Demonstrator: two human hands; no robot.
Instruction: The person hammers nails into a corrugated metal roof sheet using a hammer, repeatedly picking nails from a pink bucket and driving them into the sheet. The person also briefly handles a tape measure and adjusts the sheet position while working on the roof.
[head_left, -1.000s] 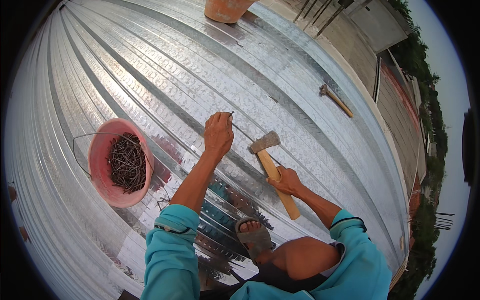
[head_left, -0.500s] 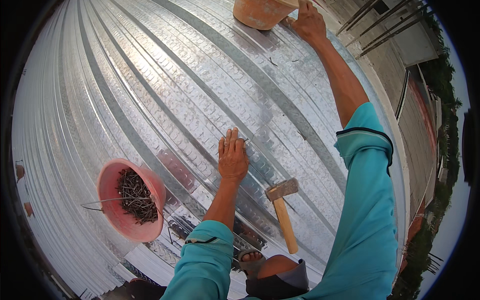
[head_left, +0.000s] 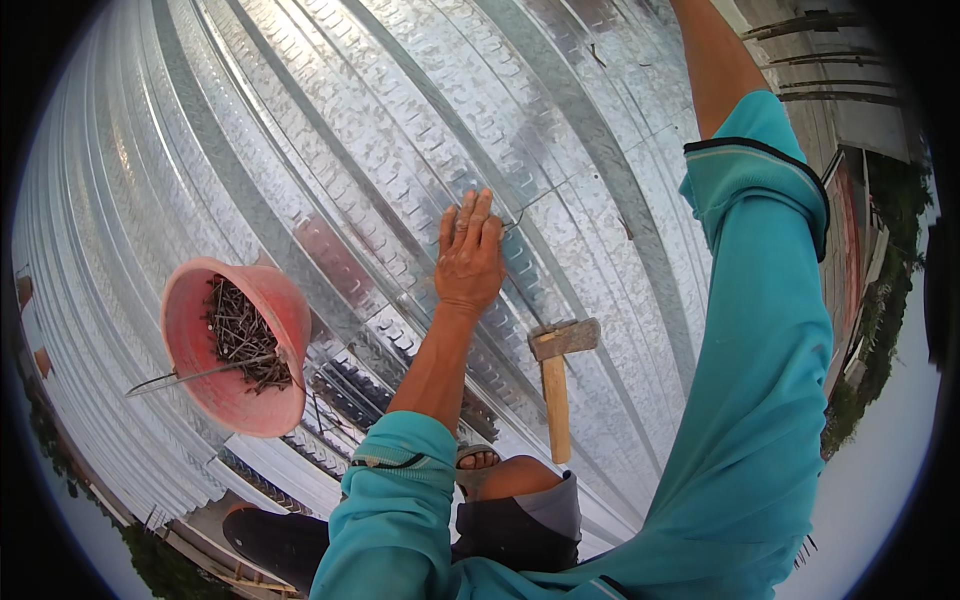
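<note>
My left hand (head_left: 469,252) lies flat on the ribbed galvanised metal sheeting (head_left: 350,130), fingers stretched forward, holding nothing. Just right of that wrist rests a hammer (head_left: 557,385), its blocky steel head away from me and its wooden handle pointing back toward my knee. Off to the left stands a pink-red bucket (head_left: 190,375), tilted so its mouth shows, with a pile of nails (head_left: 245,335) inside and a wire handle across it. My right arm reaches far forward past the upper edge, and the hand itself is out of the picture.
Beyond the sheeting on the right are steel rebar rods (head_left: 840,85) sticking out of concrete, then trees (head_left: 895,270). My sandalled foot (head_left: 478,460) is on the sheets close by. A thin bent wire (head_left: 597,55) lies farther ahead.
The view has shifted, so my right hand and the orange-brown bucket it was touching have gone out at the top. My left hand still lies flat on the sheeting.
</note>
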